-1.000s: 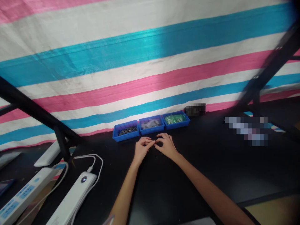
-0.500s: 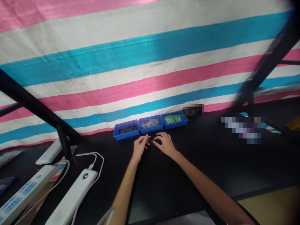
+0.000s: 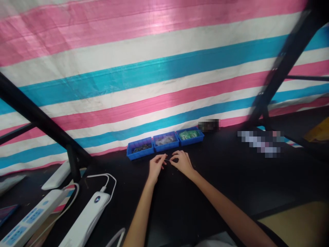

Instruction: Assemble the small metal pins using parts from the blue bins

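My left hand (image 3: 156,167) and my right hand (image 3: 183,163) face each other just above the black table (image 3: 177,206). A thin, shiny, rod-like piece (image 3: 167,160) spans the gap between their fingertips. Both hands pinch it, one at each end; its exact kind is too small to make out. Just beyond the hands stand three blue bins in a row. Thin dark metal pieces fill the left bin (image 3: 141,156). In the middle bin (image 3: 167,147) lie clear plastic packets, and the right bin (image 3: 191,140) holds green-and-clear packets.
To the left, a white power bank (image 3: 86,219) with a cable lies near a white power strip (image 3: 28,219). Black frame bars (image 3: 46,127) slope at both sides. A striped sheet (image 3: 154,79) hangs behind the table. Blurred-out items lie at the right.
The view has tilted up slightly, so the bins and hands sit lower in it. Both hands keep the thin piece between them, the right fingers curled a little closer around its end.
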`<state>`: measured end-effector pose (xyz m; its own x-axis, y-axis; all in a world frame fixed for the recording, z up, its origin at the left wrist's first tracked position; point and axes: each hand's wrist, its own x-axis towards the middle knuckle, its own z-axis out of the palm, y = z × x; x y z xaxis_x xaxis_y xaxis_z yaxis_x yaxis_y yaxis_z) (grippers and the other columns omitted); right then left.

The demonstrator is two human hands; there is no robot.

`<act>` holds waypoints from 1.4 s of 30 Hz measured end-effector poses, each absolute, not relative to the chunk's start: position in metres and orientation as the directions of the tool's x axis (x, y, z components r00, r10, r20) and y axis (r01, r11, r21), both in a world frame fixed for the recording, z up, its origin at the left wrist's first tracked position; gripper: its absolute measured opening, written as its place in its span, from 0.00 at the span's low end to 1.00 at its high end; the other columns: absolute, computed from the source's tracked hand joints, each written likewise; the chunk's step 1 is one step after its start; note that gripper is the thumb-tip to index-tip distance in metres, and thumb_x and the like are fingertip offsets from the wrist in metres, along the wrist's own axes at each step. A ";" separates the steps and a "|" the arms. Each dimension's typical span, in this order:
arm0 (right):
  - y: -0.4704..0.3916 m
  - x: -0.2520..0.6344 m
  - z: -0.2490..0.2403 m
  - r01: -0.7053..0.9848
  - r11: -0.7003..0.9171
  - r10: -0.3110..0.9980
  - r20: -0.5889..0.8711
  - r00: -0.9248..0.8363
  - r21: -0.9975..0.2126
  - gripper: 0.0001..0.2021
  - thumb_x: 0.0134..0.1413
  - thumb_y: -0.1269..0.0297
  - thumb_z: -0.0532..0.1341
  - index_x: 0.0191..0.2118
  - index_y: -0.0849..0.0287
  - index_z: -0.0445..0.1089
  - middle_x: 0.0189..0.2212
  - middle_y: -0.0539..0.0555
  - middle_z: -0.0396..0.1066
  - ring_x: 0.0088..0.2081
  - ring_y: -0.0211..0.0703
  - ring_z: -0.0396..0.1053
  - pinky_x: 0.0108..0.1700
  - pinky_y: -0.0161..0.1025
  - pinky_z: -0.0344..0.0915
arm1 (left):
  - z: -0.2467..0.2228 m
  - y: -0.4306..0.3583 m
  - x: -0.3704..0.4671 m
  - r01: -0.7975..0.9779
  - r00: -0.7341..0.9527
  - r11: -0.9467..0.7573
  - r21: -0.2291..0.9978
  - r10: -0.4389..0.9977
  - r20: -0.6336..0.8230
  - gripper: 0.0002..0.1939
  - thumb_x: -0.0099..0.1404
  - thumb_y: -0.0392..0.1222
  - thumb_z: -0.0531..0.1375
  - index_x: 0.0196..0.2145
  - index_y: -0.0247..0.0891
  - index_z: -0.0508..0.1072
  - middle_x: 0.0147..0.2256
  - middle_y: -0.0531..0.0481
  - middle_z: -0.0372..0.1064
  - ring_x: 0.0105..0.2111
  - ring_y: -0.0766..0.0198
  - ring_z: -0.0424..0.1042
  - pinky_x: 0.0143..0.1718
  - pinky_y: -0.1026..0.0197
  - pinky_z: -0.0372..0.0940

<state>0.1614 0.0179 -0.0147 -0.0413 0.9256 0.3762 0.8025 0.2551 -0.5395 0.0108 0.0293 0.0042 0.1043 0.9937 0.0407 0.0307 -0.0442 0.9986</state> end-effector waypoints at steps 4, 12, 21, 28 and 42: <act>0.018 0.163 -0.017 0.803 0.288 0.918 0.389 -0.077 -0.522 0.03 0.47 0.66 0.60 0.28 0.54 0.72 0.37 0.52 0.68 0.42 0.44 0.62 0.43 0.44 0.54 | 0.003 0.029 0.008 0.056 0.096 -0.063 0.996 0.994 0.058 0.18 0.49 0.51 0.62 0.33 0.34 0.75 0.25 0.48 0.70 0.21 0.70 0.65 0.16 0.71 0.55; 0.018 0.168 -0.016 0.765 0.294 0.911 0.410 -0.042 -0.574 0.07 0.55 0.64 0.53 0.33 0.56 0.68 0.39 0.54 0.66 0.43 0.45 0.62 0.44 0.44 0.54 | -0.001 0.030 0.008 0.088 0.034 -0.071 0.994 0.997 0.068 0.18 0.45 0.51 0.64 0.27 0.33 0.74 0.29 0.47 0.69 0.21 0.70 0.65 0.15 0.70 0.56; 0.020 0.170 -0.007 0.658 0.308 0.880 0.469 0.078 -0.687 0.08 0.58 0.64 0.48 0.36 0.56 0.62 0.39 0.54 0.66 0.43 0.44 0.62 0.45 0.42 0.55 | -0.002 0.031 0.015 0.074 0.012 -0.087 0.993 0.996 0.086 0.25 0.50 0.51 0.61 0.43 0.36 0.69 0.33 0.48 0.69 0.19 0.72 0.65 0.12 0.71 0.55; 0.019 0.163 -0.006 0.543 0.396 0.876 0.481 0.017 -0.741 0.06 0.57 0.65 0.49 0.35 0.56 0.62 0.39 0.55 0.66 0.44 0.43 0.62 0.46 0.41 0.56 | -0.003 0.027 0.021 0.157 0.186 -0.044 0.987 0.982 0.015 0.20 0.50 0.50 0.62 0.36 0.32 0.75 0.17 0.52 0.66 0.16 0.70 0.62 0.14 0.69 0.55; 0.023 0.162 -0.006 0.298 0.474 0.859 0.509 0.048 -0.829 0.04 0.53 0.66 0.55 0.31 0.57 0.65 0.35 0.53 0.66 0.40 0.41 0.64 0.44 0.40 0.59 | 0.000 0.024 0.024 0.200 0.212 -0.072 0.977 0.977 0.029 0.19 0.49 0.50 0.62 0.34 0.32 0.75 0.22 0.49 0.70 0.18 0.69 0.64 0.14 0.70 0.56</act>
<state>0.1616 0.0230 -0.0062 0.0480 0.8594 0.5091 0.2976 0.4743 -0.8286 0.0236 0.0236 0.0003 0.2119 0.9769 0.0286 0.1998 -0.0720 0.9772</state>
